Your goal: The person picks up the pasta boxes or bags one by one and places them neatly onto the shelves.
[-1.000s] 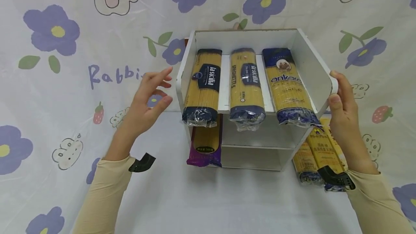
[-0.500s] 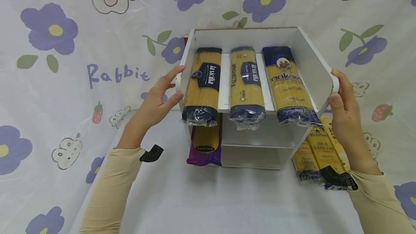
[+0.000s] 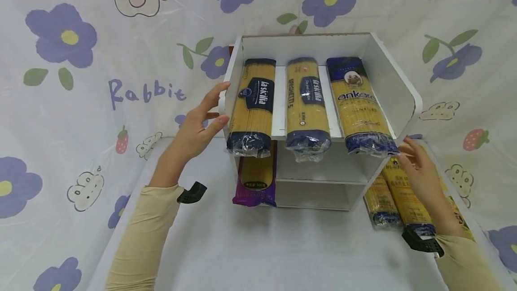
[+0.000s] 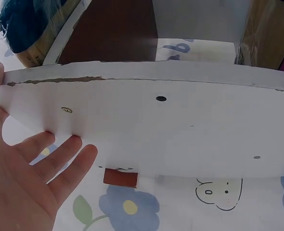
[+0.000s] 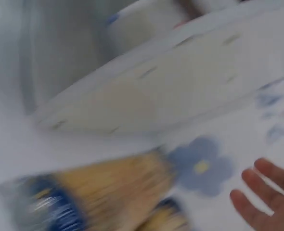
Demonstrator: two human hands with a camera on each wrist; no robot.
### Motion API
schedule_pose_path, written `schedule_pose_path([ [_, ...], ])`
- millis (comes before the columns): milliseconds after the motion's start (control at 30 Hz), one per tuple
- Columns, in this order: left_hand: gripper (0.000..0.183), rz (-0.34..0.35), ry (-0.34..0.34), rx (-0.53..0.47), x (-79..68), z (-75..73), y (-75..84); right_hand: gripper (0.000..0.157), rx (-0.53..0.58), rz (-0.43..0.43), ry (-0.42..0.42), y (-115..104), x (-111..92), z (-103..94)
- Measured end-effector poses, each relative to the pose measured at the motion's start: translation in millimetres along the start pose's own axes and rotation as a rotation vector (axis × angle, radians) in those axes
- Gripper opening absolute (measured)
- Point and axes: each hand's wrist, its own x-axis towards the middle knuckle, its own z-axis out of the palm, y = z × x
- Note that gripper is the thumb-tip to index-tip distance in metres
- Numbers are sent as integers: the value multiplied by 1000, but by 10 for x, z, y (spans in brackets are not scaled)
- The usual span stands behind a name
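Observation:
A white shelf unit [image 3: 321, 179] stands on the table. My left hand [image 3: 195, 131] holds the front edge of its left side panel; in the left wrist view the fingers [image 4: 67, 154] spread against the panel's outer face [image 4: 180, 125]. My right hand [image 3: 422, 178] is off the shelf, below its right panel and over the yellow pasta packs at the right, fingers loose and holding nothing. On the top tier lie three spaghetti packs: a la sicilia pack [image 3: 252, 107], a second la sicilia pack [image 3: 308, 107] and an ankara pack [image 3: 359, 102].
A purple-ended pasta pack [image 3: 254, 183] sits in a lower tier at the left, its end sticking out. To the right of the shelf, yellow pasta packs [image 3: 408, 192] lie on the white tabletop [image 3: 282, 255]. A flower-patterned cloth [image 3: 161, 48] hangs behind.
My left hand has come right and taken hold of the shelf's left panel. My right hand has let go of the right panel and dropped toward the packs beside the shelf.

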Motion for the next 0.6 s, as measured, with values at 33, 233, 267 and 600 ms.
schedule_pose_path([
  [33,78,-1,0,0,0,2,3,60,-23,36,-36,108,-32,35],
  [233,78,4,-2,-12,-4,8,5,71,-99,150,-204,560,-241,270],
  [267,77,4,-3,-14,-6,7,5,72,-118,145,-218,604,-265,297],
  [600,77,6,-4,-13,-15,-11,23,76,-277,67,-254,768,-310,500],
])
